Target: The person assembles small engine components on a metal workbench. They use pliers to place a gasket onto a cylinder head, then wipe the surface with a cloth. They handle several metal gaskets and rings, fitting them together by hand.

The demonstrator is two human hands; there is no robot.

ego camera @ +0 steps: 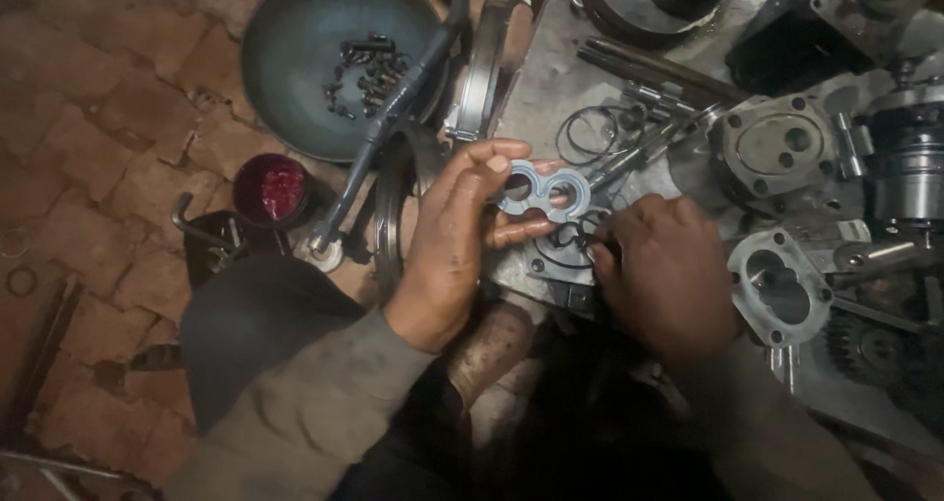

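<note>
While the grey sleeves fill the near edge of the view, the left hand [454, 240] comes up from below with its thumb and fingers pinched on a figure-eight metal plate [542, 192], holding it just above the near-left edge of the metal sheet [551, 78] that carries the parts. The plate sits flat-on to the camera, two round openings side by side. Just beside it to the right, the right hand [664, 270] lies knuckles up, fingers curled in toward a thin dark ring [562, 240] under the plate; whether those fingertips actually grip it, I cannot tell, they are tucked out of sight.

Right of that hand, a pale housing [779, 287] with a double bore lies on the sheet. Further back, loose wire rings [588, 132] rest near the sheet's middle, and a grey round-faced cover [777, 145] sits beyond them toward the right.

Off the sheet, on the brick floor [98, 98], a small red-filled cup [272, 190] stands left of the wrist, and far back a dark round pan [339, 58] holds a scatter of small bolts [366, 68].
</note>
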